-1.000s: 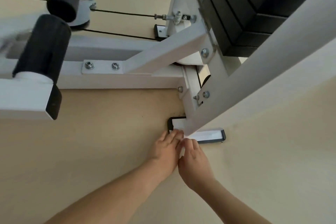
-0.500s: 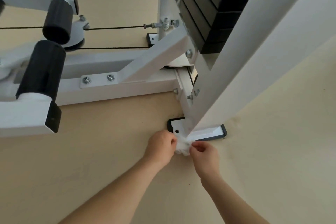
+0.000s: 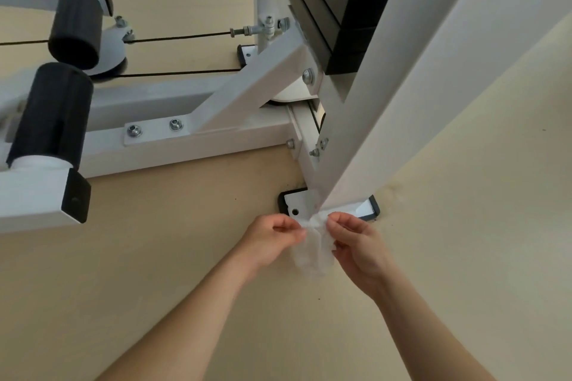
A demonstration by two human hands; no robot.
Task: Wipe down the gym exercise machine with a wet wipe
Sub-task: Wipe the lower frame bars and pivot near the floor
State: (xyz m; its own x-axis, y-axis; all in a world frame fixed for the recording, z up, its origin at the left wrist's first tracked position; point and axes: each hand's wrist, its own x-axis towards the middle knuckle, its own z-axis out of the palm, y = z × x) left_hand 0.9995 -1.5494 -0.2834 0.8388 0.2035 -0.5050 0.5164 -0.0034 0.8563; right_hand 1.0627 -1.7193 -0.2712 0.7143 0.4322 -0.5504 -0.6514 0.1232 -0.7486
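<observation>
Pinching the wet wipe point(image 3: 312, 249) between them, left hand point(image 3: 272, 238) and right hand point(image 3: 359, 246) hover level, base plate point(image 3: 289, 202) just beyond, maybe touching.

I record the weight stack point(image 3: 337, 18) as cut off by the top edge, so its plates cannot be counted. The white upright point(image 3: 402, 86) runs out of frame at the top right. Its base covers the middle of the foot plate point(image 3: 289, 206), and I see only the plate's two ends. The wet wipe point(image 3: 314, 252) is bunched and soft-edged. Where the left hand point(image 3: 272, 238) and right hand point(image 3: 356, 241) pinch it, the wipe's top is partly covered by their fingers. Whether it touches the upright I cannot tell. Both forearms leave by the bottom edge. The cables point(image 3: 179, 38) and the lower frame arm point(image 3: 31, 195) exit left.
</observation>
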